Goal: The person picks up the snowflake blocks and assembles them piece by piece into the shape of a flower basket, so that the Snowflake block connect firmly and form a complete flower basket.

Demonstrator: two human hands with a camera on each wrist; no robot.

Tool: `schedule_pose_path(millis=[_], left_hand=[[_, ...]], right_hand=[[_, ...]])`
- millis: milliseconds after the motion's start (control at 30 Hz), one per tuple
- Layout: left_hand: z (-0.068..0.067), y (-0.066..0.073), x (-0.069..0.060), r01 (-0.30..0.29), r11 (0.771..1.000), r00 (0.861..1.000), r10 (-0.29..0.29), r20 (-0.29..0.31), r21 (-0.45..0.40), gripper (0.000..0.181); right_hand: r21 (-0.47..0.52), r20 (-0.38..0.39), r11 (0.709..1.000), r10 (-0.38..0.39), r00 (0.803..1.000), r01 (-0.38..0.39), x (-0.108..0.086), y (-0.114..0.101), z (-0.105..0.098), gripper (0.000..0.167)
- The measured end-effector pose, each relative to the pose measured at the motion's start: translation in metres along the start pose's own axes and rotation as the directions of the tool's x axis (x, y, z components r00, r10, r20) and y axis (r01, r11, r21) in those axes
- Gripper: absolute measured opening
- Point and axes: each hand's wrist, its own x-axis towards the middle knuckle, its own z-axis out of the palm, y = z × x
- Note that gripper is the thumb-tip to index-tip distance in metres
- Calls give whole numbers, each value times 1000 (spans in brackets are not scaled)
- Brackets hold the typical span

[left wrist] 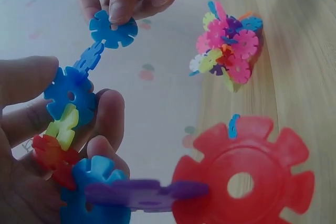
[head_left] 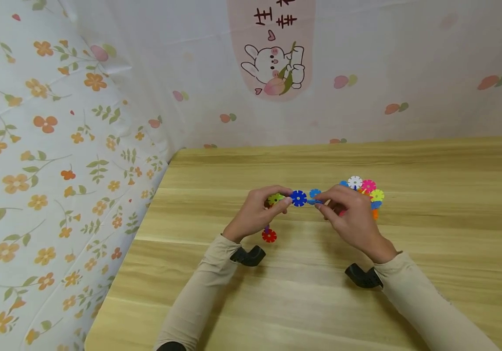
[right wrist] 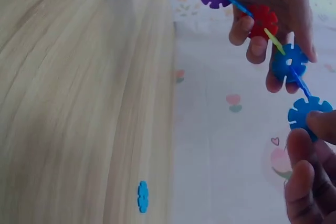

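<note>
A chain of slotted plastic snowflake discs runs between both hands above the table. My left hand (head_left: 255, 210) holds it, thumb and fingers pinching a blue disc (left wrist: 71, 95). Beside that, a yellow-green disc (left wrist: 65, 127) and a red disc (left wrist: 52, 157) lie against the palm and fingers. The lower end carries a purple disc (left wrist: 142, 193) and a large-looking red disc (left wrist: 210, 161). A darker blue disc (head_left: 298, 198) sits between the hands. With thumb and fingertip, my right hand (head_left: 353, 217) pinches the blue end disc (right wrist: 304, 113), which meets the darker blue one.
A heap of many-coloured discs (head_left: 368, 186) lies on the wooden table (head_left: 303, 302), partly behind the right hand. One loose light-blue disc (right wrist: 143, 196) lies on the table beyond the hands. Patterned cloth (head_left: 181, 63) hangs behind and at the left.
</note>
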Motion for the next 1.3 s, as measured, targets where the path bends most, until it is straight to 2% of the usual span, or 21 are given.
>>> schedule_pose_path(millis=[200,367,533,600,633,733,767,833,1067,1300], left_hand=[[2,2,2,-22,1000,999,22,25,-16,26],[4,3,2,-58,998,997,58,48,1,26],[5,6,4,-125,990,991,122,57,65,26],[5,7,4,-153,984,987,149,59,87,25],[6,8,5,-165,982,985,159,60,93,25],[6,10,5,-189,975,981,183,59,117,24],[7,11,5,-195,972,980,189,59,128,24],[7,11,6,-202,968,979,196,57,150,24],[7,15,7,-203,964,979,194,65,171,25],[9,17,7,-203,966,978,193,74,163,24]], right_hand=[[-44,-36,997,-59,998,58,-2,2,-2,22],[-83,-31,991,-108,994,105,-4,1,-5,22],[-181,-27,960,-224,974,215,-7,-1,-5,19],[-220,-27,940,-272,962,260,-8,-2,-5,6],[-235,-23,933,-286,958,273,-9,-3,-5,7],[-277,-11,912,-318,948,303,-12,-4,-5,33],[-290,-6,905,-328,945,312,-12,-4,-5,40],[-302,-3,898,-336,942,320,-13,-6,-5,44],[-309,-84,893,-368,926,327,-15,-8,-5,42],[-336,-100,871,-412,906,359,-18,-8,-6,37]])
